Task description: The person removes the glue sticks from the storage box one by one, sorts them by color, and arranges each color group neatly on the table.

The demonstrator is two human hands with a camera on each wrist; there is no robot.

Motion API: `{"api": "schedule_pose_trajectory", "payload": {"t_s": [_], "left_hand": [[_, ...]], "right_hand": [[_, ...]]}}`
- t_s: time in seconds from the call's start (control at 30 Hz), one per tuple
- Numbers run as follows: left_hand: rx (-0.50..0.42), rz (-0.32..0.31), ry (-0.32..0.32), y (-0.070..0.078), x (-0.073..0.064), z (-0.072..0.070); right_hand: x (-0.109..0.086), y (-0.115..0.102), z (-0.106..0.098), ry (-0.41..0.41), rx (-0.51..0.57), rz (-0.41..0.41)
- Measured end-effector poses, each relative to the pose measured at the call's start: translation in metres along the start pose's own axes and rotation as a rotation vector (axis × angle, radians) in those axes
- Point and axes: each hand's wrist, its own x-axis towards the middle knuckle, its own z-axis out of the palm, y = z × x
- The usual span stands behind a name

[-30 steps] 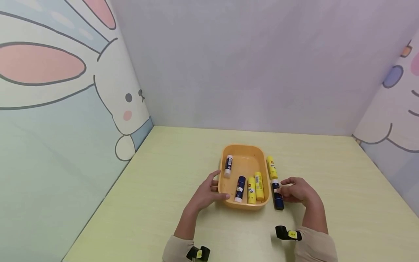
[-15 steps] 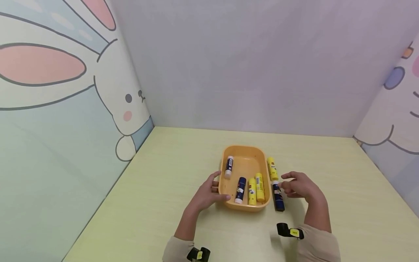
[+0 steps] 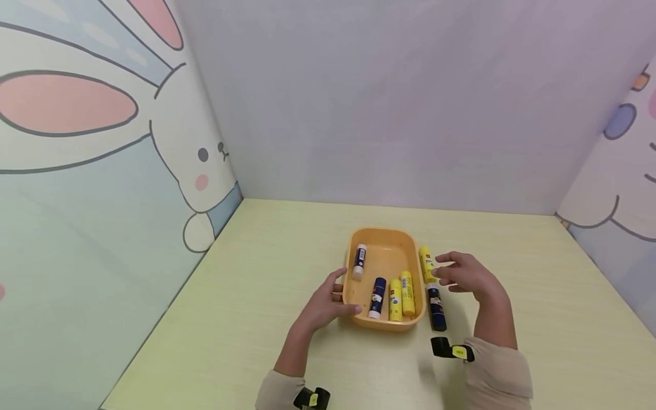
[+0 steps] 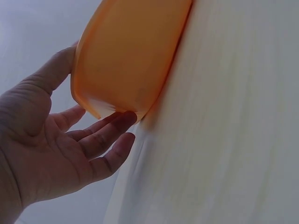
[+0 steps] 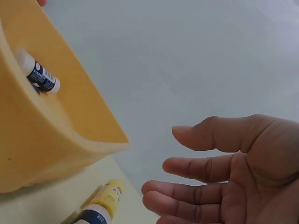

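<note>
An orange plastic tray (image 3: 384, 325) stands on the table with my left hand (image 3: 324, 304) at its near left corner. That hand's thumb lies over the rim and its fingers touch the outside wall, as the left wrist view shows. Inside are a white-capped blue glue stick (image 3: 360, 261), another blue glue stick (image 3: 376, 297) and two yellow glue sticks (image 3: 395, 300). My right hand (image 3: 466, 274) hovers with parted, lightly bent fingers and holds nothing. Its fingertips overlap a yellow glue stick (image 3: 426, 263) lying beside the tray. Nearer me, in line with that one, lies a blue glue stick (image 3: 437, 307).
The pale wooden table (image 3: 266, 273) meets a plain grey-lilac wall (image 3: 379, 114) at the back. A side wall with a cartoon rabbit (image 3: 184, 142) rises on the left, and another painted wall (image 3: 610, 182) on the right.
My right hand has let go of the blue glue stick outside the tray and moved forward to the yellow one. My left hand and the tray have stayed put.
</note>
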Motion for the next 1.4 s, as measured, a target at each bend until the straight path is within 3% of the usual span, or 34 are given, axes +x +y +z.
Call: {"api": "schedule_pose_trajectory", "payload": {"t_s": [0.47, 0.8, 1.17, 1.4], "left_hand": [[-0.011, -0.005, -0.006, 0.002, 0.0, 0.0], [-0.003, -0.015, -0.001, 0.002, -0.001, -0.001], [0.004, -0.005, -0.004, 0.002, -0.001, 0.0], [0.014, -0.009, 0.003, 0.002, -0.001, -0.001]], "right_hand": [[0.017, -0.02, 0.008, -0.04, 0.016, -0.017], [0.027, -0.032, 0.013, -0.031, -0.003, 0.04], [0.037, -0.045, 0.016, -0.073, -0.014, -0.039], [0.051, -0.049, 0.022, -0.102, -0.002, -0.036]]}}
